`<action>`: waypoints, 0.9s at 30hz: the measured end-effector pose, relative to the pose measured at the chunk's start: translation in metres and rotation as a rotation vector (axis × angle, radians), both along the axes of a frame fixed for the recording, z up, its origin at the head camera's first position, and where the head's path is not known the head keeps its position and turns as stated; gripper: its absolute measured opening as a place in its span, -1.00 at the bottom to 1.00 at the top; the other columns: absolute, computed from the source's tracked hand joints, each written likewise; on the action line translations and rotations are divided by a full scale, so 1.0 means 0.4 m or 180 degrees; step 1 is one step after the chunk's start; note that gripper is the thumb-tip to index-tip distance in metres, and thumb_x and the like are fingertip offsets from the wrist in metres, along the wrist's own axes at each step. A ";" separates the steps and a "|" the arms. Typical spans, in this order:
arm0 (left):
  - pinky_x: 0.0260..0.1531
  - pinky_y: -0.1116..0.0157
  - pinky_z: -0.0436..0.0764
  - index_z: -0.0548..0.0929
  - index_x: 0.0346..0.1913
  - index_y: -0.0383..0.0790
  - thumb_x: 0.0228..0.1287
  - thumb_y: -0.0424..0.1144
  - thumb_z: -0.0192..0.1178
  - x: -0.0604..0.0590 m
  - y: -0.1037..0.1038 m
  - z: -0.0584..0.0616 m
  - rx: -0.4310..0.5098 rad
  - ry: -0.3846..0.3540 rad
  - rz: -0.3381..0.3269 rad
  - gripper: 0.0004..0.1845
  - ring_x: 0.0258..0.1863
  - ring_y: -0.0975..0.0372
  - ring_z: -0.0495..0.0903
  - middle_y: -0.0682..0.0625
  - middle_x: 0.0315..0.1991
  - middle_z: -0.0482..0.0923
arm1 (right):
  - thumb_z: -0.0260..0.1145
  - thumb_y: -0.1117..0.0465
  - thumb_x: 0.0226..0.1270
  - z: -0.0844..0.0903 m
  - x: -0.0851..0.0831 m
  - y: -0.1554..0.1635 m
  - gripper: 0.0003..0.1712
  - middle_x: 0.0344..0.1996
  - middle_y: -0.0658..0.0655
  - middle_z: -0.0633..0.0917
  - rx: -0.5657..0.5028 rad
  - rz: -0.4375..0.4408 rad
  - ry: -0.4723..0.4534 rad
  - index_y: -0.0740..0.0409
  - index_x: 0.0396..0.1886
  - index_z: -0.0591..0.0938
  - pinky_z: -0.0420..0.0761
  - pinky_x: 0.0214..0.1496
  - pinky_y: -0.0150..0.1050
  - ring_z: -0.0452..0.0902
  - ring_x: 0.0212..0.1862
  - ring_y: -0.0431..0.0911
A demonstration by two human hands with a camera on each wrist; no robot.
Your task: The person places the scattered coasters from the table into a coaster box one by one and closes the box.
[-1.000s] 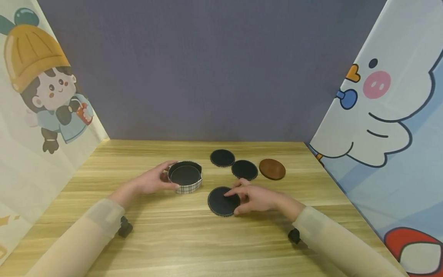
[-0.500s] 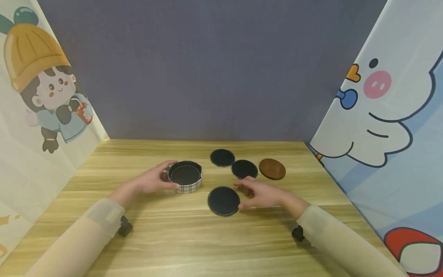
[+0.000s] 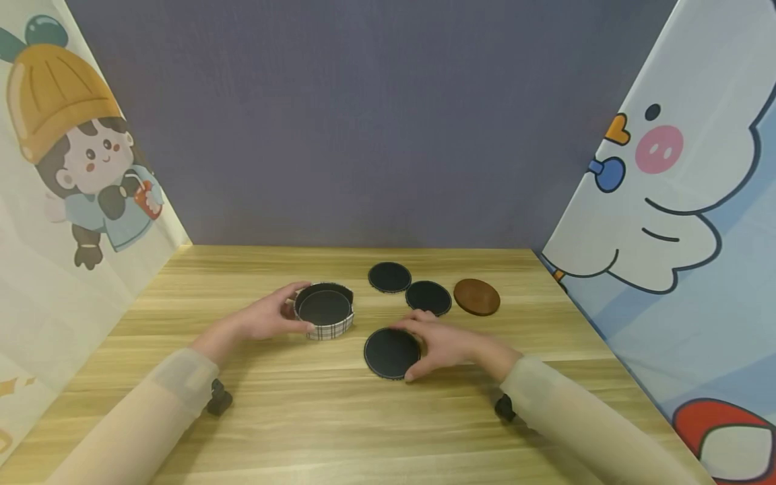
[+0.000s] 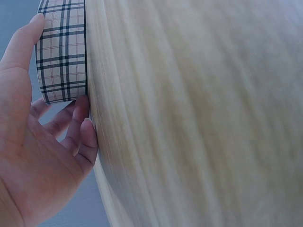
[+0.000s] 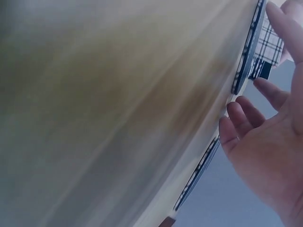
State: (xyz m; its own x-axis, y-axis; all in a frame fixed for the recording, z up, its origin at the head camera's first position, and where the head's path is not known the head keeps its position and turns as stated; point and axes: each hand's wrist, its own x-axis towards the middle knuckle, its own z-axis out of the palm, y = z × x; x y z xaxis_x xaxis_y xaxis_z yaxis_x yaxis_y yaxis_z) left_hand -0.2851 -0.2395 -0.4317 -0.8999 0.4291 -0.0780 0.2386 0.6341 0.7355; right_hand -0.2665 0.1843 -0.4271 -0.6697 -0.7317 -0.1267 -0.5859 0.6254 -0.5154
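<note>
1 round plaid holder is gripped by left fingers; right fingers spread at 1 flat black disc.

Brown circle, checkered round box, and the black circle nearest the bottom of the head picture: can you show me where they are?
Brown circle [image 3: 477, 297]: head view, middle of its top.
Checkered round box [image 4: 62, 52]: left wrist view, its outer wall.
Black circle [image 3: 391, 353]: head view, middle of its top.
</note>
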 end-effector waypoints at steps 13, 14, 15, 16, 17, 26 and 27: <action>0.35 -0.22 0.66 0.02 0.80 -0.11 0.32 0.11 0.58 0.001 -0.001 0.001 0.0020 0.0008 0.0003 0.21 0.32 -0.15 0.67 -0.43 0.55 0.33 | 0.68 -0.35 0.15 0.001 -0.009 -0.043 0.12 0.64 0.07 0.35 0.0225 0.0235 0.0195 -0.44 0.69 0.39 0.31 0.57 0.36 0.20 0.60 0.20; 0.35 -0.21 0.66 0.02 0.80 -0.11 0.32 0.11 0.58 0.001 -0.001 0.001 0.0028 0.0007 0.0001 0.21 0.32 -0.15 0.66 -0.43 0.55 0.33 | 0.68 -0.34 0.15 0.001 -0.009 -0.043 0.11 0.64 0.08 0.34 0.0227 0.0255 0.0194 -0.46 0.68 0.40 0.28 0.58 0.38 0.18 0.62 0.22; 0.34 -0.20 0.67 0.02 0.80 -0.11 0.32 0.10 0.58 0.001 -0.001 0.001 0.0034 0.0007 0.0000 0.21 0.32 -0.15 0.66 -0.43 0.55 0.33 | 0.68 -0.33 0.15 0.001 -0.010 -0.043 0.10 0.65 0.09 0.34 0.0227 0.0271 0.0194 -0.47 0.68 0.41 0.26 0.60 0.41 0.16 0.64 0.24; 0.33 -0.20 0.68 0.02 0.80 -0.11 0.32 0.10 0.58 0.001 -0.001 0.000 0.0041 0.0006 0.0000 0.21 0.32 -0.15 0.66 -0.44 0.55 0.33 | 0.68 -0.32 0.16 0.001 -0.010 -0.043 0.08 0.65 0.10 0.33 0.0230 0.0284 0.0186 -0.48 0.67 0.41 0.23 0.61 0.43 0.14 0.65 0.25; 0.32 -0.19 0.68 0.02 0.80 -0.11 0.32 0.10 0.58 0.001 0.000 0.000 0.0046 0.0008 -0.0002 0.21 0.32 -0.16 0.66 -0.44 0.55 0.33 | 0.68 -0.31 0.16 0.000 -0.010 -0.043 0.08 0.66 0.10 0.32 0.0235 0.0295 0.0188 -0.48 0.67 0.42 0.22 0.61 0.44 0.13 0.66 0.25; 0.32 -0.19 0.68 0.02 0.80 -0.11 0.32 0.11 0.58 0.003 0.001 0.001 0.0024 0.0017 0.0010 0.21 0.32 -0.16 0.66 -0.43 0.55 0.33 | 0.67 -0.23 0.14 -0.003 -0.010 -0.042 0.03 0.64 0.04 0.34 0.0231 0.0318 0.0224 -0.51 0.63 0.45 0.21 0.62 0.41 0.13 0.65 0.20; 0.32 -0.20 0.68 0.02 0.80 -0.11 0.32 0.11 0.58 0.003 0.000 0.001 0.0026 0.0016 0.0011 0.21 0.32 -0.16 0.66 -0.43 0.55 0.33 | 0.67 -0.23 0.14 -0.003 -0.011 -0.042 0.03 0.63 0.03 0.35 0.0219 0.0323 0.0233 -0.50 0.63 0.46 0.21 0.63 0.41 0.14 0.66 0.20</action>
